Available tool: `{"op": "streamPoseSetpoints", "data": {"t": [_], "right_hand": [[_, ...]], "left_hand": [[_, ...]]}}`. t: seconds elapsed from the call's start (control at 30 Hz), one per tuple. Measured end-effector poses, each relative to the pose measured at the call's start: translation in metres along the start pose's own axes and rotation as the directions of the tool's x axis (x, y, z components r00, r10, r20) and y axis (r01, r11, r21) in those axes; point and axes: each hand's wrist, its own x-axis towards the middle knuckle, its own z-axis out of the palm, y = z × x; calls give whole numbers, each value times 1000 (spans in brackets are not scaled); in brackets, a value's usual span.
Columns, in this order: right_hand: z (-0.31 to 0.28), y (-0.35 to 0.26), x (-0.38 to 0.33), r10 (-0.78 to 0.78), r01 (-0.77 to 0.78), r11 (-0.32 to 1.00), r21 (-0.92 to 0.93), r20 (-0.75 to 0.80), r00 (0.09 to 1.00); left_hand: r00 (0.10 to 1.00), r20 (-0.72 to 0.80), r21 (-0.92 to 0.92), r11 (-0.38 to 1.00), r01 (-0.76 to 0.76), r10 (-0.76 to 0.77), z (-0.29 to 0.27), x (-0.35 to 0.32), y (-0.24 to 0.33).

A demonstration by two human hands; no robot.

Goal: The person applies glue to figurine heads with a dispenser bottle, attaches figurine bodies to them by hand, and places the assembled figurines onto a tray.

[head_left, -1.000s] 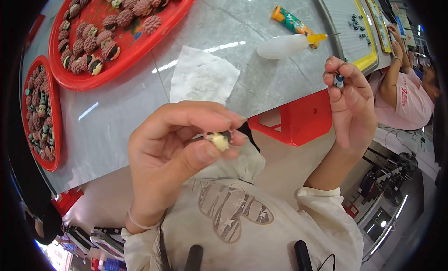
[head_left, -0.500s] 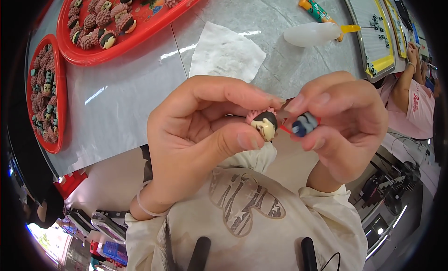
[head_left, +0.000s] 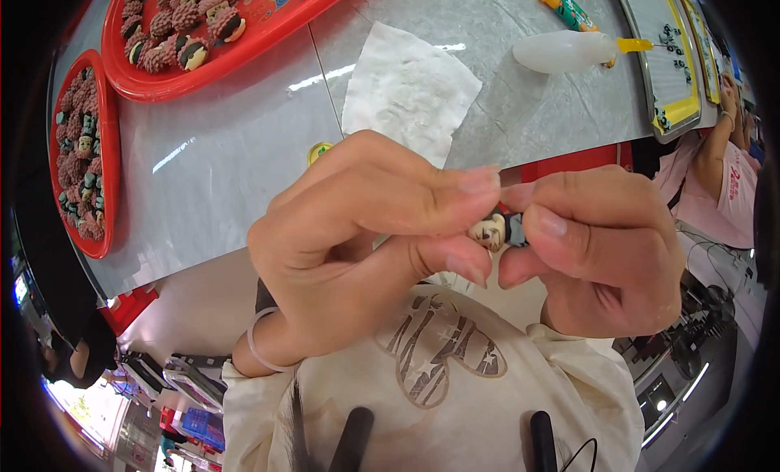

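Observation:
Between the fingertips of my left hand is a small figurine head with a pale face and dark band; its hair is mostly hidden by my fingers. My right hand pinches a little grey and dark blue figurine body, largely covered by thumb and fingers. Head and body meet in front of my chest; whether they are fastened together I cannot tell. Both hands are closed in a pinch, held just off the near edge of the table.
Far left, a large red tray carries several pink-haired heads; a smaller red tray holds more small parts. A white cloth, a squeeze bottle with yellow tip and a green-orange tube lie beyond my hands. Right stands a yellow-edged tray; another person's arm is beside it.
The head and body, apart before, have come together. My right hand has turned and closed over the body, while my left fingers now cover more of the head.

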Motion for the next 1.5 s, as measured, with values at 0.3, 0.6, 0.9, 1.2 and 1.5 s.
{"op": "streamPoseSetpoints", "data": {"t": [0.3, 0.6, 0.9, 1.2, 1.5], "right_hand": [[17, 3, 9, -260, 248, 899, -360, 17, 966], [11, 12, 3, -144, 106, 956, -275, -121, 982], [7, 25, -7, 63, -97, 982, -162, -205, 977], [-9, 26, -14, 123, -169, 976, -135, -292, 949], [-19, 47, -5, 300, -365, 929, -62, -452, 840]], "left_hand": [[896, 130, -543, 726, 422, -424, -6, 7, 12], [916, -254, 878, 471, 83, 311, -141, 11, 59], [945, -269, 934, -188, 302, 185, -171, 27, 99], [986, 145, 981, 139, -133, -82, -125, 89, 46], [997, 79, 775, 627, -76, 23, -113, 72, 46]]}}
